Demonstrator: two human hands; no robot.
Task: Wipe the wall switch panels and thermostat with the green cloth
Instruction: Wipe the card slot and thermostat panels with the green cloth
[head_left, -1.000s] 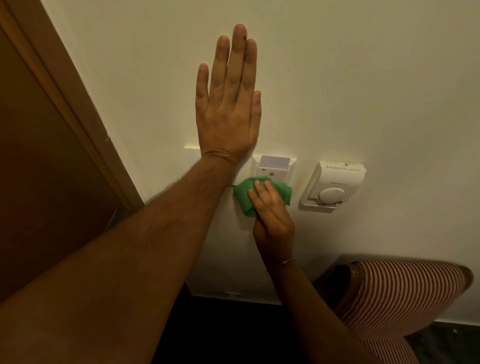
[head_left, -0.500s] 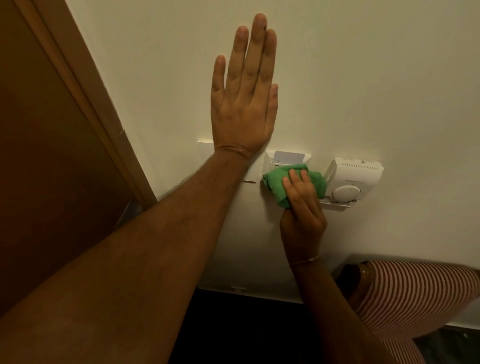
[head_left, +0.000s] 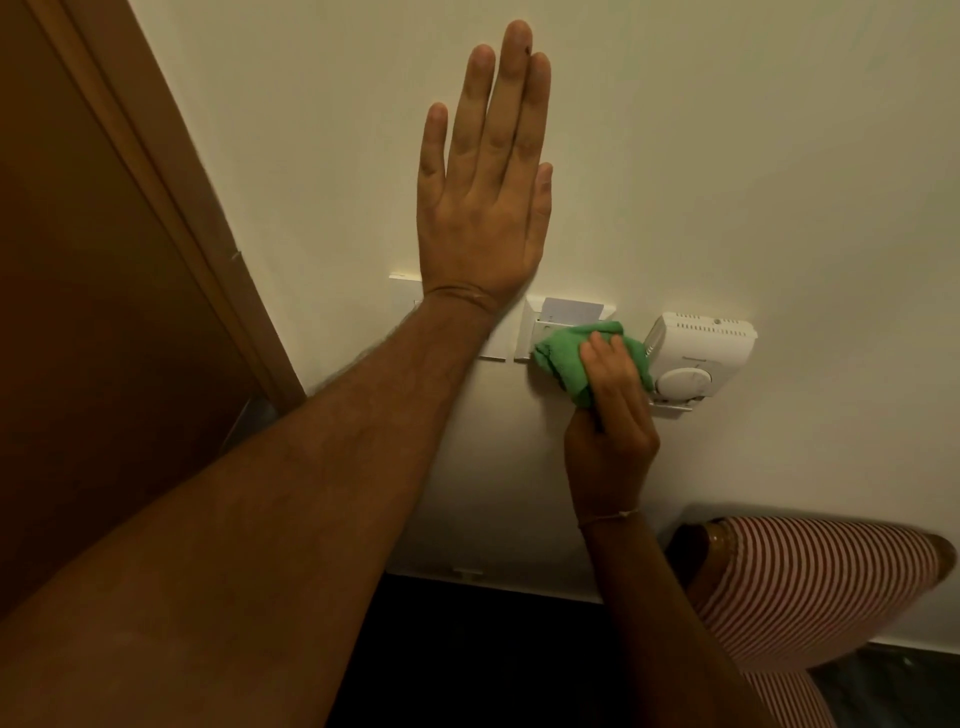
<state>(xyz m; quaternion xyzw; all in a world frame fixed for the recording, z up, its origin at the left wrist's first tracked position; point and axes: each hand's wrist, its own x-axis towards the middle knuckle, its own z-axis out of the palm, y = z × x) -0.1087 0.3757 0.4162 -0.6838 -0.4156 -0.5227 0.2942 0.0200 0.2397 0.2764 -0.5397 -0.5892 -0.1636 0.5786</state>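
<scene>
My left hand (head_left: 485, 208) lies flat against the cream wall, fingers together and pointing up, holding nothing. Its wrist covers most of a white switch panel (head_left: 404, 293). My right hand (head_left: 610, 415) presses a bunched green cloth (head_left: 563, 358) onto the lower part of a white card-holder panel (head_left: 569, 312), which has a card in its top slot. Just to the right hangs the white thermostat (head_left: 698, 348) with a round dial; the cloth's right edge touches its left side.
A brown wooden door with its frame (head_left: 171, 197) runs down the left. A chair with red-and-white striped upholstery (head_left: 810, 587) stands low on the right against the wall. A white skirting board (head_left: 467, 574) meets the dark floor below.
My right hand has slid the green cloth from the wall left of the card-holder panel to the right, across that panel towards the thermostat. My left hand stays flat on the wall.
</scene>
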